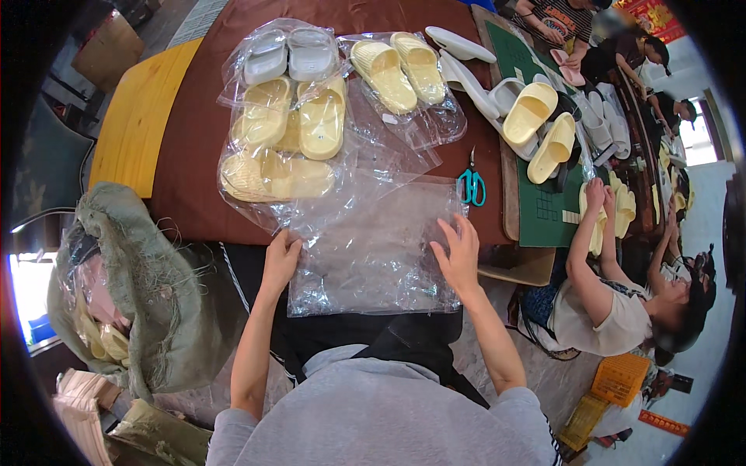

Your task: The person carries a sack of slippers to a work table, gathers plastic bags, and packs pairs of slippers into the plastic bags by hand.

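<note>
A large clear plastic bag (373, 256) lies flat, its upper part on the brown-covered table and its lower part over the front edge. My left hand (281, 262) pinches its left edge with bent fingers. Over the right edge, my right hand (460, 256) has thumb and fingers spread. Just beyond the bag are bagged slippers: a yellow pair set sideways (276, 177), yellow slippers (320, 120) behind it, and a grey pair (287, 56) farthest. Another bagged yellow pair (398, 71) lies to their right. Teal-handled scissors (472, 185) rest near my right hand.
A green board (544, 210) on the right carries loose yellow slippers (530, 113) and white ones. A woven sack (148, 287) with slippers inside stands at left. Beside the table's right side a person in a light shirt (606, 311) handles slippers; others work farther back.
</note>
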Demonstrator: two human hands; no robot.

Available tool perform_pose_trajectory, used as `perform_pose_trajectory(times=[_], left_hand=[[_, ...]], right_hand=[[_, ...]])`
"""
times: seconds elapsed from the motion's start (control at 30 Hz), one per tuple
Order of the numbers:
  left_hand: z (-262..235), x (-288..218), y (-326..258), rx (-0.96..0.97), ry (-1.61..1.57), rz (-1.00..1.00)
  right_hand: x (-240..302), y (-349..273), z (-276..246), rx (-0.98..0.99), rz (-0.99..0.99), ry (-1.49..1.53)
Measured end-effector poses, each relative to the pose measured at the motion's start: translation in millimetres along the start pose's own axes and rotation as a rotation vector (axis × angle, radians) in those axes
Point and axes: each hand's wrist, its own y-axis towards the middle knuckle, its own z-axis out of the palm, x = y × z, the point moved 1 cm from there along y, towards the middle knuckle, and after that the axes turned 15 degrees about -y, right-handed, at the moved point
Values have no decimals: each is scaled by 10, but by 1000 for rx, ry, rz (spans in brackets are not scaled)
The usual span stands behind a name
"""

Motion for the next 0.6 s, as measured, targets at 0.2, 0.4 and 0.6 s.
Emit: perform_pose_trajectory(times=[0.2,0.4,0.6], left_hand=[[-73,49,-39,0,-122,-155],[62,-171,-7,17,-201,-266],[14,-473,-169,123,-175,-136]], right_hand=[[-88,-305,216,18,206,185],[-475,-631,402,507,947,1016],[-264,-414,-45,218,576,1106]])
